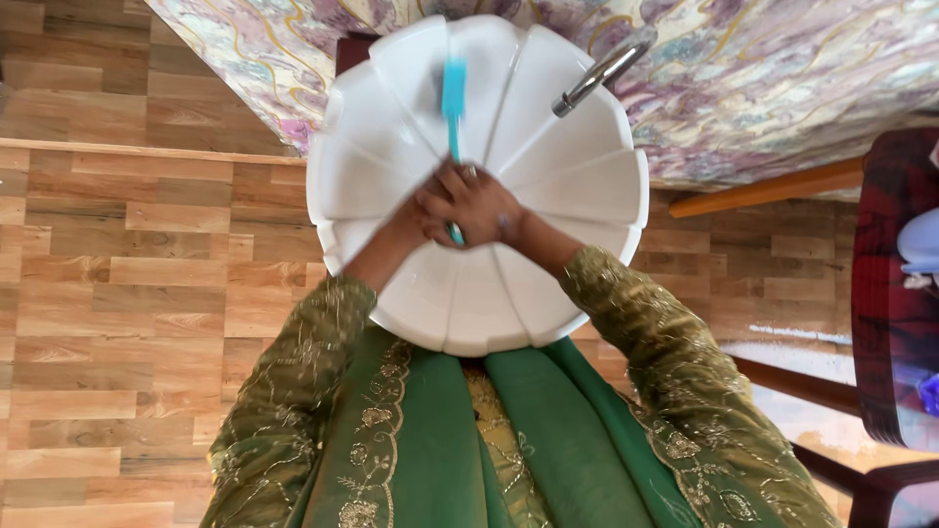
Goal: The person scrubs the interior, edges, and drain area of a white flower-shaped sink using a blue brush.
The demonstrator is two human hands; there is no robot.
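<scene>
A white basin (577,186) with petal-shaped segments fills the centre of the head view. Over its middle, my left hand (430,217) and my right hand (486,203) are pressed together, both closed around the handle of a turquoise brush (453,98). The brush head points away from me toward the basin's far rim and looks blurred. The lower tip of the handle pokes out under my hands. Green sleeves with gold embroidery cover both forearms.
A chrome tap (604,73) reaches over the basin's far right rim. A marbled purple and cream surface (782,78) lies behind the basin. Wood-pattern flooring (127,293) spreads to the left. A dark red piece of furniture (885,293) stands at the right edge.
</scene>
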